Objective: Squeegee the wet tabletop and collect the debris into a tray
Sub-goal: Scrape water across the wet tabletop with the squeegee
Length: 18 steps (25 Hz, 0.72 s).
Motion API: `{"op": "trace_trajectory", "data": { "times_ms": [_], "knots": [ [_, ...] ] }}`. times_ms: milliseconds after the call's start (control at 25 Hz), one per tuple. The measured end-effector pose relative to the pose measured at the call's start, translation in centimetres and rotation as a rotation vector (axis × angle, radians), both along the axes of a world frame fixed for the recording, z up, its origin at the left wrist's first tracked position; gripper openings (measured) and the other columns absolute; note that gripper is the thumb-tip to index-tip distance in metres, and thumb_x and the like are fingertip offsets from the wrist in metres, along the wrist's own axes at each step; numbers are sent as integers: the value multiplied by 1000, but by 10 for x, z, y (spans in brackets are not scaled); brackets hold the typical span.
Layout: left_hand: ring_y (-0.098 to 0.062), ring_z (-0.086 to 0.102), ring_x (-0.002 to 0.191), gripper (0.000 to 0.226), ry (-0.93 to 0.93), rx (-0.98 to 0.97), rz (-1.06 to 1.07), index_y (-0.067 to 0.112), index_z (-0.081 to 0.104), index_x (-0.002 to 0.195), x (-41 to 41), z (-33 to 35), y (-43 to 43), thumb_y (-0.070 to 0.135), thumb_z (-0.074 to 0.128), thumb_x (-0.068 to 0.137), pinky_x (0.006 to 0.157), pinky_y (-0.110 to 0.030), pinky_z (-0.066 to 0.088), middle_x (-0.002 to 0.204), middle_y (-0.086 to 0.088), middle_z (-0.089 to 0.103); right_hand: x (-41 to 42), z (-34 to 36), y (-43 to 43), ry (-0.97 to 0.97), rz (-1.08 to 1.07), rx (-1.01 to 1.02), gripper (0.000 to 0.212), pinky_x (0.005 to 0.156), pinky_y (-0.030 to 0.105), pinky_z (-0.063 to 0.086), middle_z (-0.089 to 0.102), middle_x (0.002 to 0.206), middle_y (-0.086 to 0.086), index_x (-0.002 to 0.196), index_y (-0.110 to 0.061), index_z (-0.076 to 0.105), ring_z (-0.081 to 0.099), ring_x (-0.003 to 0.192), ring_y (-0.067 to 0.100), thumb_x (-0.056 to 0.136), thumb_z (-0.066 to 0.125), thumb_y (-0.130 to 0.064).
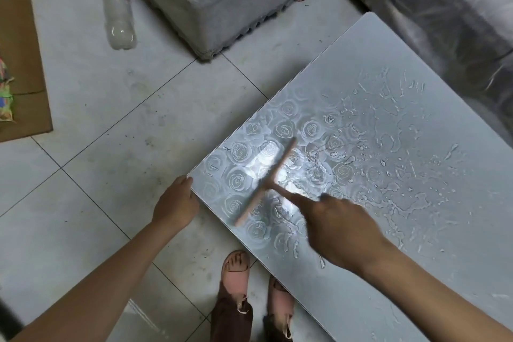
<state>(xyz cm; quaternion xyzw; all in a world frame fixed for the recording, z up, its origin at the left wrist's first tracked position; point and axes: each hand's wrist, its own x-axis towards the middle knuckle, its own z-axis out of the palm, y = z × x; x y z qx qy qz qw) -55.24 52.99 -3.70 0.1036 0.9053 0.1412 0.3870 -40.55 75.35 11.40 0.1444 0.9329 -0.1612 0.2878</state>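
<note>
On the wet surface [374, 69], the pooled water [394, 147] lies to the right of the squeegee [263, 186], whose blade runs diagonally across the near-left corner, with your right hand [341, 233] grasping its handle and your left hand [175, 203] gripping the corner edge.

Pale rose-patterned glass tabletop [388, 69]: right and near edges cut off by the frame. Right hand [341, 233] blurred; it covers the handle end of the pink T-shaped plastic squeegee [266, 183]. Brown cardboard sheet [22, 64] cut off at left. Left hand [175, 204]: fingertips hidden at the table corner.
</note>
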Motion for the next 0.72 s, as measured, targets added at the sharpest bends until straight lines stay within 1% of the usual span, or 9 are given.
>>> {"op": "trace_trajectory", "data": {
  "times_ms": [40,80,160,200,280,360,520,600,720],
  "knots": [
    [-32,50,125,53,-6,1,23,8,37,145,0,1,1,5,38,92,103,-37,40,154,-4,32,-17,-4,-12,49,26,-48,73,65,34,33,34,74,2,143,-55,10,59,88,33,87,39,-18],
    [-33,50,125,54,-8,5,58,8,37,145,-1,1,1,4,38,91,104,-37,40,152,-6,34,-34,-9,-26,75,47,-82,72,66,35,33,38,77,5,143,-52,15,58,90,34,86,41,-16],
    [-31,44,131,53,5,19,107,8,39,144,-2,0,1,2,40,91,106,-37,37,148,-12,41,-62,-23,-51,45,87,-110,66,68,33,33,52,94,11,145,-42,25,57,95,35,87,44,-16],
    [-31,43,132,53,6,28,130,9,39,144,-3,0,1,2,41,92,107,-38,37,146,-13,44,-71,-29,-56,27,111,-100,61,68,33,33,55,103,13,144,-37,30,57,98,35,88,45,-17],
    [-29,41,134,55,-13,32,146,13,38,145,-5,-2,0,1,39,91,108,-39,37,146,-12,44,-67,-35,-49,1,115,-72,58,68,33,34,57,110,13,143,-35,34,57,101,35,89,45,-17],
    [-29,39,135,57,-19,29,122,14,36,146,-5,-2,-4,1,36,91,110,-38,34,148,-11,41,-36,-33,-32,-9,80,-70,63,69,33,34,59,108,13,143,-42,30,58,101,34,87,43,-16],
    [-26,30,141,57,-1,4,9,12,33,147,0,2,-7,1,37,91,113,-37,28,156,-6,27,19,-4,3,-92,-20,-1,71,65,32,34,59,98,9,142,-57,11,58,95,32,90,38,-18],
    [-24,23,143,57,26,-17,-89,9,32,147,2,5,-6,2,38,91,113,-39,28,159,-5,17,19,0,-1,-63,-18,12,73,64,31,32,55,92,8,143,-56,8,58,92,31,89,38,-18],
    [-23,18,144,56,111,-84,-247,9,32,146,11,6,-4,6,41,91,109,-39,33,160,-4,8,-8,-10,-24,25,10,-66,75,64,32,32,47,85,9,145,-50,14,58,90,32,86,39,-14]
  ]
}}
